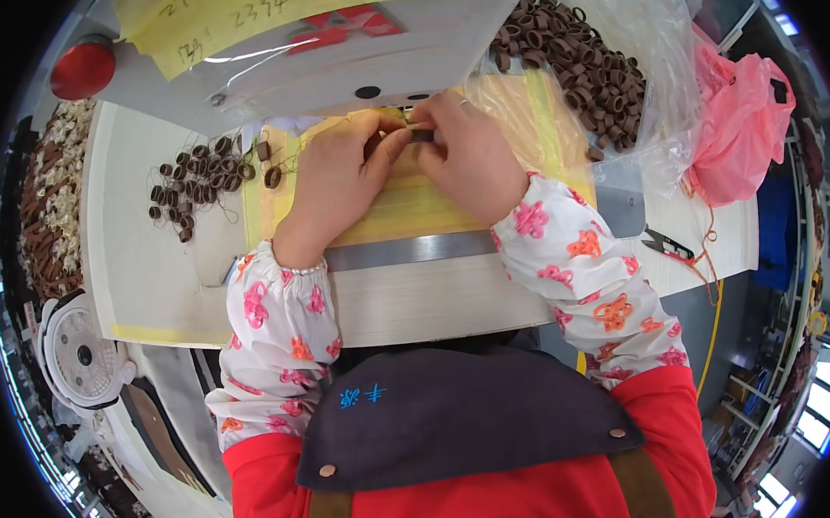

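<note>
Pinching a small brown band (423, 136) at the frame's upper centre, the right hand (475, 157) seemingly steadies it beside the bent-fingered left hand (342, 170) (whether that one grips anything, I cannot tell), brown rings (600, 89) heaped upper right, presumably for easy reach.

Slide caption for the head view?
Right hand pinches a small brown piece beside left hand, between two piles of brown loops.

Tiny dark brown band (423, 136), pretty plain looking, sits pinched at the fingertips between both hands, left (345, 168) and right (472, 155). What shows runs roughly sideways. Fingers cover a lot of it, so can't tell if it's a closed loop.
</note>
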Available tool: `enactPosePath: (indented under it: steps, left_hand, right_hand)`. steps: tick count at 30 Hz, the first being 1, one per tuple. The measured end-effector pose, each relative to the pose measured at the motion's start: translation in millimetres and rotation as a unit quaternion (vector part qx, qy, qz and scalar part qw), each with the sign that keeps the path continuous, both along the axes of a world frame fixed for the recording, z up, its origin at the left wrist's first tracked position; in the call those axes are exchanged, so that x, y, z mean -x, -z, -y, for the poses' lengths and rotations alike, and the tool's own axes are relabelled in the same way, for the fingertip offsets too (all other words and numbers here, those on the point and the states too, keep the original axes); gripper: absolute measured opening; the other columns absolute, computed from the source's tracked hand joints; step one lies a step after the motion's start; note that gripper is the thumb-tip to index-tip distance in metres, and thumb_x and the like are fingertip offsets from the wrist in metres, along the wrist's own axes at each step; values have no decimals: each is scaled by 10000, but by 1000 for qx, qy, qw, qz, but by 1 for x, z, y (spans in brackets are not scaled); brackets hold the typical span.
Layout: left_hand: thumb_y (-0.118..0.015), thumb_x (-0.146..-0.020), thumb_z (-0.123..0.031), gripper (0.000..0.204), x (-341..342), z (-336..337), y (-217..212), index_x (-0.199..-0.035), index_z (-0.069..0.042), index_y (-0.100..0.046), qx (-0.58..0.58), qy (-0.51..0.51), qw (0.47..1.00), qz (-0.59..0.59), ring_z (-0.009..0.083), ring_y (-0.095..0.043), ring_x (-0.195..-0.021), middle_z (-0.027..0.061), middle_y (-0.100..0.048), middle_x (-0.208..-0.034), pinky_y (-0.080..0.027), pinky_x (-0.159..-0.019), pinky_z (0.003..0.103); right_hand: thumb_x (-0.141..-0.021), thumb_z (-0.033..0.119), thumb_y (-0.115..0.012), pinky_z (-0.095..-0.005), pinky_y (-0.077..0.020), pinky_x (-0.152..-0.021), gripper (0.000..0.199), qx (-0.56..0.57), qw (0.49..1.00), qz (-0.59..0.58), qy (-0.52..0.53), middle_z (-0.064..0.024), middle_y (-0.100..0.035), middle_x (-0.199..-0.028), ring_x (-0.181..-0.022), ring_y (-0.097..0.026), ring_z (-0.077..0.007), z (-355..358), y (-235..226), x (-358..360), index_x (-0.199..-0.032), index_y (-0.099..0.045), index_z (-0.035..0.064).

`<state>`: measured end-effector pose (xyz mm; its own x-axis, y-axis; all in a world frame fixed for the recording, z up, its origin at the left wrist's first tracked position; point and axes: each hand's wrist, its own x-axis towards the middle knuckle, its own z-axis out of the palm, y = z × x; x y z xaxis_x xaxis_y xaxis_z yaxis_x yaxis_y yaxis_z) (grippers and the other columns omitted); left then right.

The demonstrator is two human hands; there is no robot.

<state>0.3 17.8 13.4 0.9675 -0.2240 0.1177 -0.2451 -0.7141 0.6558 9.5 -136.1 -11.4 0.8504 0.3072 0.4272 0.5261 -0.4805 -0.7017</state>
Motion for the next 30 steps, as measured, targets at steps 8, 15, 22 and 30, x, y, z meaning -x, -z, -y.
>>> enactPosePath:
  steps: [8, 15, 22, 30]
  left_hand:
    - [-624, -764, -162, 181, -3, -3, 11, -901, -44, -641, -30, -27, 997, 59, 141, -486, -529, 62, -545, -599, -379, -511, 264]
    - [-608, -756, -230, 176, -8, -1, 13, -828, -77, -658, -29, -41, 995, 84, 233, -585, -607, 92, -621, -671, -442, -557, 318]
    - [-603, -752, -243, 199, -7, 3, 13, -825, -66, -656, -35, -74, 995, 63, 233, -591, -579, 88, -624, -651, -444, -537, 317]
    - [-583, -757, -260, 220, -11, 1, 16, -817, -65, -663, -28, -88, 994, 65, 232, -596, -552, 86, -625, -628, -450, -521, 306]
  right_hand:
    - [-684, 41, -669, -248, -471, -555, 167, -64, 996, -62, -6, -101, -602, -716, -599, -577, -143, 4, 6, -14, -820, -601, -30]
    - [-684, 53, -680, -249, -479, -554, 163, -55, 998, -24, 12, -111, -611, -712, -603, -600, -156, 5, 12, -19, -810, -618, -29]
    - [-713, 89, -668, -245, -468, -532, 136, -25, 998, 27, 44, -102, -620, -669, -566, -591, -148, 10, 13, -21, -795, -625, -12]
    - [-711, 76, -638, -310, -446, -540, 99, -72, 996, -9, 46, -116, -595, -661, -587, -569, -231, 5, 10, -21, -746, -593, -6]
